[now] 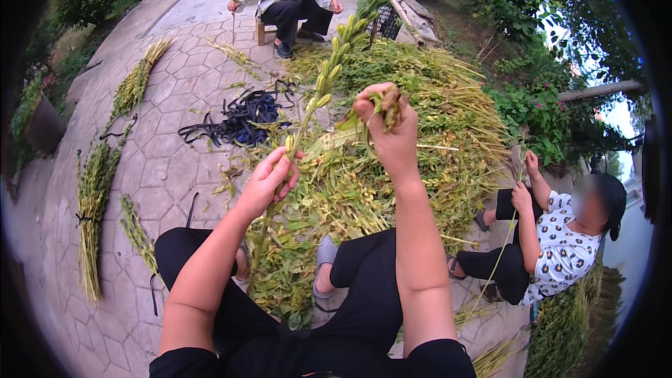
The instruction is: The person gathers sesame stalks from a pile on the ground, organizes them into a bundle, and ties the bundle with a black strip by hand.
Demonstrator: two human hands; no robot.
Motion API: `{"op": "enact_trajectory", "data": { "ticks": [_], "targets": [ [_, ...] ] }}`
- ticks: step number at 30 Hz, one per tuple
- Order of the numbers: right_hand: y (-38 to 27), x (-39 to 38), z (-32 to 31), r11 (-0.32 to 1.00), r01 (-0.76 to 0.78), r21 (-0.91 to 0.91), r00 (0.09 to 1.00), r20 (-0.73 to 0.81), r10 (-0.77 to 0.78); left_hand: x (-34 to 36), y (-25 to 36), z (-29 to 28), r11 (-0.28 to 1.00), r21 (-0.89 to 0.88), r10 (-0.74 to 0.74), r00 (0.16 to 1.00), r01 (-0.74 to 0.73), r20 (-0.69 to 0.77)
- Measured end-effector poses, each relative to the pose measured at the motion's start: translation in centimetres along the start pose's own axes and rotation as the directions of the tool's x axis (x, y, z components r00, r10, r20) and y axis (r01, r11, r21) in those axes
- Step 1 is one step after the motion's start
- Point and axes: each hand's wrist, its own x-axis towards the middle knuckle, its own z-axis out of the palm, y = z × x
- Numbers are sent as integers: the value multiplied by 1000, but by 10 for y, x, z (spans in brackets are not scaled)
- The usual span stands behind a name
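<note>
At centre of head view, L hand (267,180) has fingers curled round podded stalk (324,80), long axis slanting up & R, lower part near L foot (242,263). R hand (394,137), apart, R of stalk, bends fingers tight on crumpled leaves (392,106); L's nearer, touching.

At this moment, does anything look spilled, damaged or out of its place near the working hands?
Two things. The leaves in the right hand look partly brown and withered, unlike the green stalk in the left hand. Dark straps also lie in a loose, untidy tangle on the paving.
</note>
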Motion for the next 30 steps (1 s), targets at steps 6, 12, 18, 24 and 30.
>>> {"op": "enact_trajectory", "data": {
  "ticks": [6, 12, 18, 24, 30],
  "targets": [
    [-2, 73, -32, 992, -119, -36, 975, -194, 110, -6, 10, 10, 999, 51, 14, 997, -18, 79],
    [7, 51, -29, 978, -209, 11, 920, -338, 200, -6, 20, 7, 990, -98, 100, 995, -98, 11],
    [47, -58, 1, 793, -60, -606, 549, 644, 533, -3, 41, -15, 920, -322, 208, 975, -222, -78],
    [16, -114, 83, 797, -528, -293, 437, 711, 551, -9, 53, -30, 890, -375, 234, 965, -261, -116],
    [10, -176, 138, 674, -705, 221, 673, 508, 538, 8, 40, -37, 827, -456, 337, 939, -329, -66]
  ]
}}
